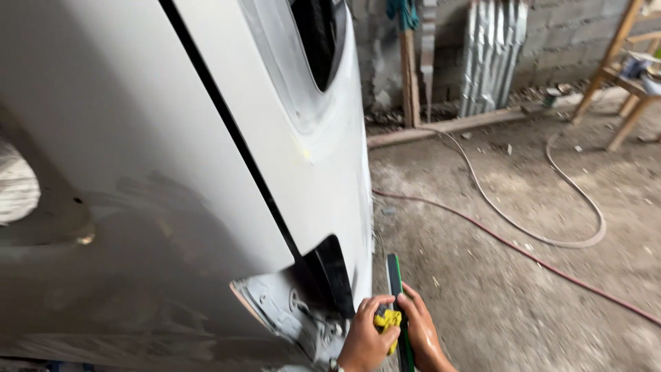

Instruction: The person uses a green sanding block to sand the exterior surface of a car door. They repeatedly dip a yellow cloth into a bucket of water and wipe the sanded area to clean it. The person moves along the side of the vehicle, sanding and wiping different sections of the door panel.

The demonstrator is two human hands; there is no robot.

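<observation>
Across the left of the frame stands a pale grey car body (172, 172). At bottom centre, beside it, the right hand (421, 334) has its fingers closed around a thin green-edged board (395, 289), while the left hand (365, 337) pinches yellow putty (387, 321) against it.

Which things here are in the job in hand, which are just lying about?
In hand:
- left hand pressing a yellow pad
- right hand holding a dark flat tool with a green edge
- grey car body panel beside both hands

Lying about:
- pale hose and red hose on the concrete floor
- corrugated metal sheet against the wall
- wooden frame
</observation>
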